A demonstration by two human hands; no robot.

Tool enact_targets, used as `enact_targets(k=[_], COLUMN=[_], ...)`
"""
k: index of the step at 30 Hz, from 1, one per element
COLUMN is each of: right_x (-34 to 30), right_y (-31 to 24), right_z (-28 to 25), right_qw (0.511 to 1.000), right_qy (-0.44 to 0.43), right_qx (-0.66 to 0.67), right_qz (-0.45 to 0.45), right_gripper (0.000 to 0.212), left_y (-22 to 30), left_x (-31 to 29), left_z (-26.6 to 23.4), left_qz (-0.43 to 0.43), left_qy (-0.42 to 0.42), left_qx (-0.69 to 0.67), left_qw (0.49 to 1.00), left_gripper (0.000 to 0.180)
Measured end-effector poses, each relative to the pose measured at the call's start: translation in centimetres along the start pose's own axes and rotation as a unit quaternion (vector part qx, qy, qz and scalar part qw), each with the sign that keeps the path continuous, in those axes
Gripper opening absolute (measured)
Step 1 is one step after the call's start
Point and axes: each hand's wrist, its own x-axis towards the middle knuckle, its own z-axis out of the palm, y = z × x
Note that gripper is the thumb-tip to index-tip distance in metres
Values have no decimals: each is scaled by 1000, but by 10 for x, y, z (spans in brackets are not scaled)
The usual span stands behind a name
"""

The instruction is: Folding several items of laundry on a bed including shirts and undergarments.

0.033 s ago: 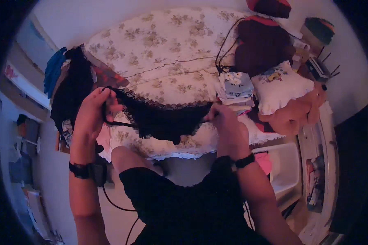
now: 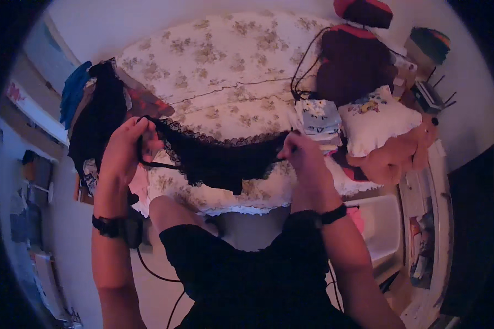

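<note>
A pair of black lace-trimmed panties [image 2: 217, 162] hangs stretched between my two hands, above the front of a flower-patterned sofa cover. At its left end, my left hand [image 2: 130, 143] is closed on the waistband, and a thin black strap loops below the fingers. The opposite end is pinched in my right hand [image 2: 306, 156], whose thumb and forefinger press together. Scalloped lace runs along the upper edge between them. Beyond my left hand lies a heap of dark clothes [image 2: 101, 112]. Folded light-blue fabric [image 2: 318, 116] is stacked just past my right hand.
The flowered sofa cover [image 2: 214, 63] spreads ahead of my knees. To the right are a white cushion [image 2: 376, 118], a brown plush toy [image 2: 392, 156] and a dark red bag [image 2: 351, 63]. A white plastic tub [image 2: 381, 225] holding pink cloth stands low at the right.
My right hand has shifted slightly right, drawing the panties a little wider. The left hand stays in nearly the same place.
</note>
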Motion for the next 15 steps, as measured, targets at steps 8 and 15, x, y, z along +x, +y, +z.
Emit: enact_targets(k=[8, 15], right_x=[43, 60], right_y=[-173, -265], right_z=[67, 104], right_qw=[993, 970], right_qy=[-95, -150], right_qx=[-61, -141], right_qz=[-39, -126], right_gripper=[24, 25], left_y=[20, 74], left_x=[17, 22], left_z=[-39, -51], left_qz=[-1, 45], left_qy=[-30, -42], left_qx=[-108, -210], left_qw=[994, 976], left_gripper=[18, 14])
